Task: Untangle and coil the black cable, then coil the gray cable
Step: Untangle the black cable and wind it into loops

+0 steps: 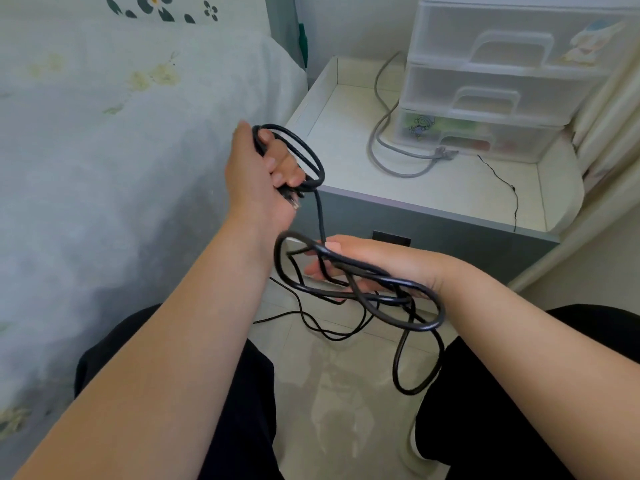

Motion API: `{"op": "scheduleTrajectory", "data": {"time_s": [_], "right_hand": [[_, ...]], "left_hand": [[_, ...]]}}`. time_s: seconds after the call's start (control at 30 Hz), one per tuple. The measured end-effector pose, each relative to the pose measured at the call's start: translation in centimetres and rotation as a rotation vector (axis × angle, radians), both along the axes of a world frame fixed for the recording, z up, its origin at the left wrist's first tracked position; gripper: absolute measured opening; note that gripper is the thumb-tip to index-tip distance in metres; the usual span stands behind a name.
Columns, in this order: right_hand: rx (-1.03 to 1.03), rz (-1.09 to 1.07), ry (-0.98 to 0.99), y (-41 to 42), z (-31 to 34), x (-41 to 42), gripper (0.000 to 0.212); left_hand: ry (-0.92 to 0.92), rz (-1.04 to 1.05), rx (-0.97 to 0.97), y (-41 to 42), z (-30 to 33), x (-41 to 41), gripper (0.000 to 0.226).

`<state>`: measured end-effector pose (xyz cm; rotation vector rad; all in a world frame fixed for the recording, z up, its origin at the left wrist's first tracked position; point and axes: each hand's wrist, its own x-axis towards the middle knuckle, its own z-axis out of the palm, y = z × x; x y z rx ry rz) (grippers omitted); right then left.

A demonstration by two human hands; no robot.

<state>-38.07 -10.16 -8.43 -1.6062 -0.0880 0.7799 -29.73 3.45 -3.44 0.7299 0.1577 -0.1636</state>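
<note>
The left hand (258,174) is clenched around a small coil of the black cable (360,289), a plug end poking out below the fist. One strand drops to the right hand (363,261), whose fingers grasp a tangled bunch with loops hanging toward the floor. The gray cable (384,133) lies loose on the nightstand (450,188), beside the plastic drawer unit (491,81), near its back edge.
</note>
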Motion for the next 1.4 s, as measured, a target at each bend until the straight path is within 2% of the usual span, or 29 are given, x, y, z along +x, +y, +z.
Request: {"op": "scheduleTrajectory", "data": {"time_s": [0.07, 0.13, 0.17, 0.23, 0.3, 0.37, 0.43, 0.53, 0.7, 0.83, 0.9, 1.03, 1.13, 1.2, 1.27, 1.33, 1.4], "right_hand": [[0.165, -0.131, 0.032, 0.1, 1.0, -0.5, 0.067], [0.261, -0.052, -0.073, -0.7, 1.1, -1.0, 0.098], [0.272, -0.013, -0.073, -1.0, 0.5, -0.8, 0.101], [0.283, -0.029, -0.028, -1.1, -0.2, -0.1, 0.084], [0.263, -0.049, -0.108, -0.8, -0.4, 0.2, 0.069], [0.232, -0.142, -0.21, -0.4, -0.2, 0.3, 0.038], [0.085, -0.289, -0.349, 0.0, -0.2, 0.5, 0.011], [-0.015, -0.407, -0.479, 0.0, 0.3, 0.6, 0.013], [-0.309, -0.332, -0.616, -0.4, 1.5, 0.1, 0.013], [-0.225, -0.273, -0.615, 0.0, 1.4, -0.7, 0.011], [-0.263, -0.16, -0.7, 0.0, 1.2, -0.9, 0.008], [-0.674, 0.134, -0.902, -0.2, 1.1, -1.5, 0.011], [-0.854, 0.234, -0.951, -0.1, 1.2, -2.1, 0.026], [-0.955, 0.235, -1.008, -0.2, 1.2, -1.7, 0.037], [-0.865, 0.21, -0.974, -0.5, 1.1, -1.2, 0.033], [-0.567, 0.055, -0.789, -0.7, 1.1, -1.0, 0.036], [-0.37, -0.102, -0.652, -0.8, 0.8, -1.0, 0.035]], "left_hand": [[-0.043, 0.016, 0.134, -0.8, -0.3, -0.3, 0.04], [-0.058, 0.062, 0.22, -1.2, -0.5, -0.4, 0.038], [-0.05, 0.11, 0.244, -1.2, -0.6, -0.4, 0.036], [0.004, 0.216, 0.256, -1.1, -0.7, -0.2, 0.036], [0.066, 0.272, 0.264, -1.0, -1.1, -0.1, 0.034], [0.104, 0.268, 0.283, -1.2, -1.5, -0.1, 0.033], [0.118, 0.24, 0.287, -1.5, -1.7, -0.2, 0.033], [0.127, 0.19, 0.253, -1.5, -1.7, -0.3, 0.034], [0.113, 0.062, 0.16, -1.3, -1.5, -0.5, 0.034], [0.082, -0.09, 0.35, -2.0, -2.2, -0.7, 0.04], [0.117, -0.23, 0.417, -2.3, -2.6, -0.8, 0.044], [0.012, -0.353, 0.644, -2.2, -3.4, -0.9, 0.042], [-0.111, -0.306, 0.791, -2.0, -3.5, -1.0, 0.045], [-0.13, -0.277, 0.803, -2.1, -3.6, -1.1, 0.045], [-0.11, -0.247, 0.792, -2.1, -3.7, -1.2, 0.046], [-0.126, -0.163, 0.799, -2.2, -3.8, -1.5, 0.048], [-0.165, -0.052, 0.761, -2.3, -3.8, -1.7, 0.048]]}}
